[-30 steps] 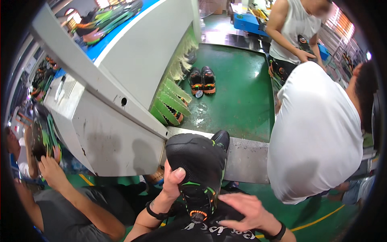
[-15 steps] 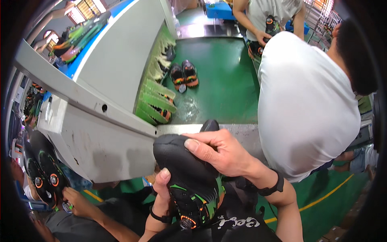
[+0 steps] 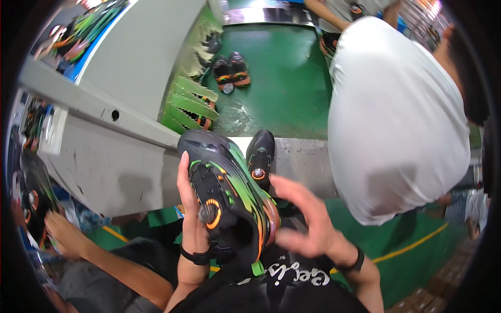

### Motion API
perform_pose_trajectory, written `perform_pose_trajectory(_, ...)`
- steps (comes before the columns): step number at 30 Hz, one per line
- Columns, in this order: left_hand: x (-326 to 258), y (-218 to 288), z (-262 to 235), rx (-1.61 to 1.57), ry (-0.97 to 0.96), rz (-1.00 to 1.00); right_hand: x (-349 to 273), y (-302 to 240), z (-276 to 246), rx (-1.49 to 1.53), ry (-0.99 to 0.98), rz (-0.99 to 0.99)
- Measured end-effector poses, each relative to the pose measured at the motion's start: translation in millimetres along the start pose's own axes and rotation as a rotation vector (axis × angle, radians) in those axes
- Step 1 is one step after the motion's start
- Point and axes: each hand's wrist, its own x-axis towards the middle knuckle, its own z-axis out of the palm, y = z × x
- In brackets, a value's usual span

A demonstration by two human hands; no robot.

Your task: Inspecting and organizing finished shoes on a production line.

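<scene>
My left hand (image 3: 190, 206) grips a black sneaker (image 3: 229, 182) from its left side. The sneaker has a green and orange striped side, a round orange-ringed dial and a green heel loop; its toe points away from me. My right hand (image 3: 310, 224) is off it, to the right of the heel, fingers apart and slightly blurred. A matching second shoe (image 3: 260, 156) sits just beyond the held one, at the metal edge (image 3: 302, 161) of the green conveyor. Whether it rests on that edge is partly hidden.
On the green conveyor belt (image 3: 276, 88) stands a pair of like sneakers (image 3: 231, 70). A grey machine housing (image 3: 130, 68) with green strip curtains (image 3: 190, 104) rises on the left. A person in a white shirt (image 3: 396, 125) is close on the right; another person's hand (image 3: 65, 235) holds shoes at the left.
My right hand has let go of the sneaker's toe and moved right and nearer me. The sneaker has turned, showing its dial and striped side. The view has shifted, so the belt sits higher.
</scene>
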Motion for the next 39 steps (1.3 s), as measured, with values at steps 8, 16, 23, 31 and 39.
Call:
perform_pose_trajectory(8, -6.6, -23.5, 11.6, 0.065, -0.022, -0.072, -11.2, 12.7, -7.1, -0.082, -0.049, 0.094)
perform_pose_trajectory(16, -69.3, -53.4, 17.2, 0.312, -0.329, -0.027, -29.4, -3.2, -3.8, 0.321, 0.268, 0.483)
perform_pose_trajectory(23, -77.0, -40.6, 13.6, 0.306, -0.445, 0.022, -19.1, -6.9, 10.0, 0.285, 0.278, 0.353)
perform_pose_trajectory(31, -75.9, -45.5, 17.8, 0.353, -0.459, 0.100, -33.2, -0.1, 1.0, 0.075, 0.206, 0.359)
perform_pose_trajectory(39, -50.3, -66.1, -29.4, 0.986, -0.449, -0.043, -72.2, 82.6, -13.5, -0.292, 0.267, 0.375)
